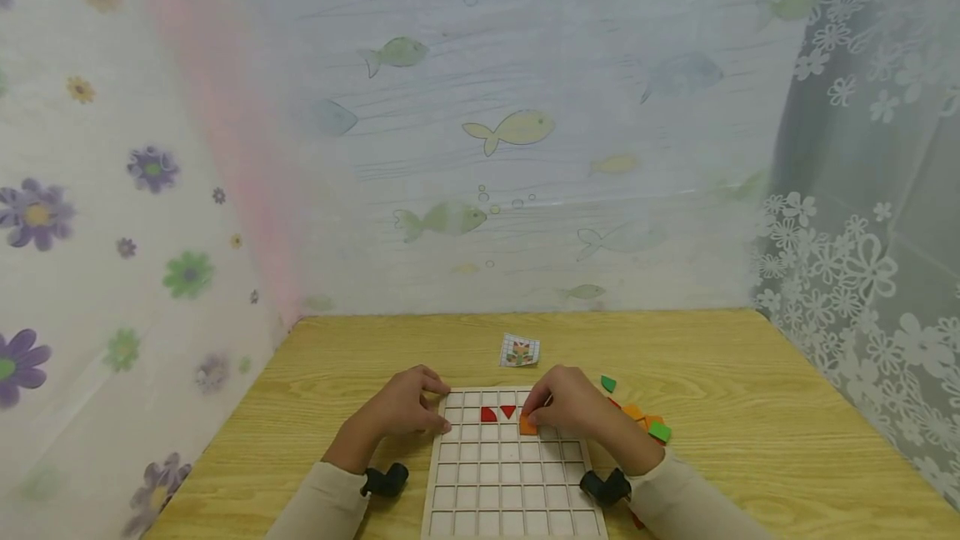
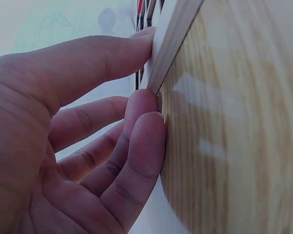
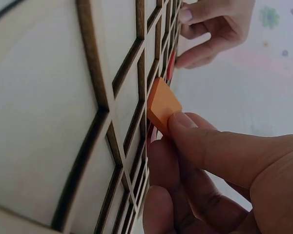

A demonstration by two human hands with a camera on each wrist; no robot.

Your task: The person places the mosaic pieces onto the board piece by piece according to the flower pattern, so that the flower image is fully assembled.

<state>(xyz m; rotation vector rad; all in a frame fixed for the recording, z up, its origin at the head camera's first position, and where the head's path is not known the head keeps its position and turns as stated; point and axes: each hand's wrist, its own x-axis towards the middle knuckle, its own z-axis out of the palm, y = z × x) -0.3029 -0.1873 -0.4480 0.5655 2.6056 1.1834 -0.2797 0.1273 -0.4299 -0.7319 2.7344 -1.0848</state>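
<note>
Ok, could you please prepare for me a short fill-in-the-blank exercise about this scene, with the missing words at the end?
1. The right hand pinches a tile whose colour is ____.
2. The left hand touches the ____ (left or right) side of the grid board.
3. The quarter-circle piece on the board is coloured ____.

Missing words: orange; left; red.

Could make out no readable words, labels, brands, numbers or signs; on the small printed card (image 1: 519,350) at the far side, beyond the gridded board (image 1: 489,473), saw only a coloured pattern (image 1: 521,352) over ruled squares (image 1: 507,342), too small to read further
</note>
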